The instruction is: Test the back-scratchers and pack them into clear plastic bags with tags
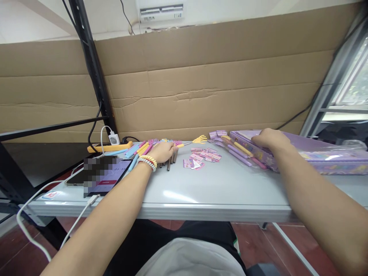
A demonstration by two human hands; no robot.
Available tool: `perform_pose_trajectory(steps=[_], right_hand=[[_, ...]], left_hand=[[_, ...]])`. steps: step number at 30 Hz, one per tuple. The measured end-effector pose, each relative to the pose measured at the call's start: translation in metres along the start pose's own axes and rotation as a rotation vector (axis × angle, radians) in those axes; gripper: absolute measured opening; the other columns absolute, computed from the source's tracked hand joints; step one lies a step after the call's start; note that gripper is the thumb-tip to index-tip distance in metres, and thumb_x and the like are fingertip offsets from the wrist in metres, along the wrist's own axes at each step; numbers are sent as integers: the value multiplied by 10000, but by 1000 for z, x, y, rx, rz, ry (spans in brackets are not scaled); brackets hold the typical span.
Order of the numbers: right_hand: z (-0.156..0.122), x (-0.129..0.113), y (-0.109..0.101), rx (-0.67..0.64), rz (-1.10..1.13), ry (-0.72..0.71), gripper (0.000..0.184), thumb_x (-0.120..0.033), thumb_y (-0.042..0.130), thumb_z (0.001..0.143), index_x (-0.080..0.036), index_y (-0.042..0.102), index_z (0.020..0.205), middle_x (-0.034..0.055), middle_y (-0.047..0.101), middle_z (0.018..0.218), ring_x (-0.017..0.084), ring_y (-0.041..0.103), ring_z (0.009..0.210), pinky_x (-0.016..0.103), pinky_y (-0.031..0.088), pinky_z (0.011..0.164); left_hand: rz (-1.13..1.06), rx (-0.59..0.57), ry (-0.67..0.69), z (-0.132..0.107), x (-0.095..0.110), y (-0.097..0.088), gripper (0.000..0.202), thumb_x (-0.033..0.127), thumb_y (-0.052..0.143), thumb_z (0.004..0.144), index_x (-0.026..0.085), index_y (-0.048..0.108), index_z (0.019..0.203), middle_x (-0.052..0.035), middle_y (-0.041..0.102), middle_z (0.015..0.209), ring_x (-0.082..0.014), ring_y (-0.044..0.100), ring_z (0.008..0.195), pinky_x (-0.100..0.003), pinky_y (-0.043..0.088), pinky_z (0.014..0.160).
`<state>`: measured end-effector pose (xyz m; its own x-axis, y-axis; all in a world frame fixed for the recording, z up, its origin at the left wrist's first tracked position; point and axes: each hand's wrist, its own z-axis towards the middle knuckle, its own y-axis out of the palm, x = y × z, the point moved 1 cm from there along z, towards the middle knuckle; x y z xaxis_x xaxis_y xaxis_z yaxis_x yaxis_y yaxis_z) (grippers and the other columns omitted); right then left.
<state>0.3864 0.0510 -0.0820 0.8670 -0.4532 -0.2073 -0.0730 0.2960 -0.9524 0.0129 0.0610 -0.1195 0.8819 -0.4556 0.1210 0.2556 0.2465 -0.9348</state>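
Observation:
My left hand point(163, 151) rests on a row of pastel back scratchers point(143, 148) with metal stems, its fingers curled down over them. A yellow hand-shaped scratcher head point(199, 139) sticks out to the right of the row. My right hand point(268, 138) lies on a stack of purple packages point(330, 153), fingers bent over the stack's left end. Purple, yellow and pink handles point(240, 150) lie in clear wrap beside that hand. Small pink and purple cards point(201, 158) are scattered between my hands.
A phone point(100, 174) with a white cable lies at the table's left front. A yellow power strip point(110, 147) with a charger sits behind it. A cardboard wall point(201, 88) backs the grey table point(215, 191). A black rack post point(92, 65) stands at left.

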Motion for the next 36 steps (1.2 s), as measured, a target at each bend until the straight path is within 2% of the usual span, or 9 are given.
perform_pose_trajectory(steps=[5, 12, 17, 22, 26, 31, 36], right_hand=[[2, -4, 3, -97, -37, 2, 375, -312, 508, 750, -66, 637, 1003, 232, 590, 971, 295, 565, 884, 341, 390, 641], [3, -3, 1, -94, -37, 27, 373, -360, 521, 751, -85, 640, 973, 216, 593, 972, 286, 566, 871, 339, 386, 634], [18, 3, 10, -201, -2, 14, 456, -452, 622, 719, -87, 653, 991, 202, 593, 1005, 278, 574, 815, 343, 414, 632], [21, 2, 16, -260, 11, -5, 574, -547, 542, 788, -67, 637, 1088, 221, 561, 1098, 281, 576, 848, 348, 423, 649], [24, 5, 15, -231, 29, 5, 605, -556, 512, 808, -60, 616, 1138, 232, 542, 1159, 295, 575, 886, 349, 419, 662], [42, 29, 10, -59, -3, 42, 579, -485, 463, 864, -34, 573, 1209, 232, 521, 1210, 309, 540, 1036, 336, 419, 723], [52, 50, 9, -95, -9, 96, 509, -390, 542, 824, -23, 583, 1175, 237, 549, 1150, 296, 548, 1011, 336, 417, 715]], left_hand=[[1, 18, 3, 0, -1, 2, 309, 356, 314, 898, 189, 569, 948, -105, 673, 941, -229, 606, 830, -310, 421, 681], [-94, 26, 26, -3, -1, 0, 349, 267, 349, 878, 205, 555, 1153, -81, 672, 1010, -214, 600, 881, -286, 419, 678], [-124, 11, 45, -2, 1, 0, 366, 276, 374, 872, 226, 567, 1179, -65, 667, 1077, -210, 597, 949, -279, 430, 752], [-110, -10, 25, -3, 3, -1, 379, 290, 371, 878, 206, 568, 1190, -79, 673, 1063, -218, 606, 935, -287, 440, 761], [-116, -1, 31, -4, 4, -1, 372, 288, 376, 877, 207, 577, 1179, -78, 667, 1087, -217, 603, 947, -287, 443, 766], [-119, -2, 18, -4, 4, -2, 360, 296, 377, 875, 211, 588, 1155, -72, 671, 1061, -210, 602, 935, -278, 436, 758], [-116, -4, 37, -2, 3, 0, 357, 296, 388, 864, 202, 587, 1146, -74, 673, 1039, -209, 603, 913, -276, 430, 730]])
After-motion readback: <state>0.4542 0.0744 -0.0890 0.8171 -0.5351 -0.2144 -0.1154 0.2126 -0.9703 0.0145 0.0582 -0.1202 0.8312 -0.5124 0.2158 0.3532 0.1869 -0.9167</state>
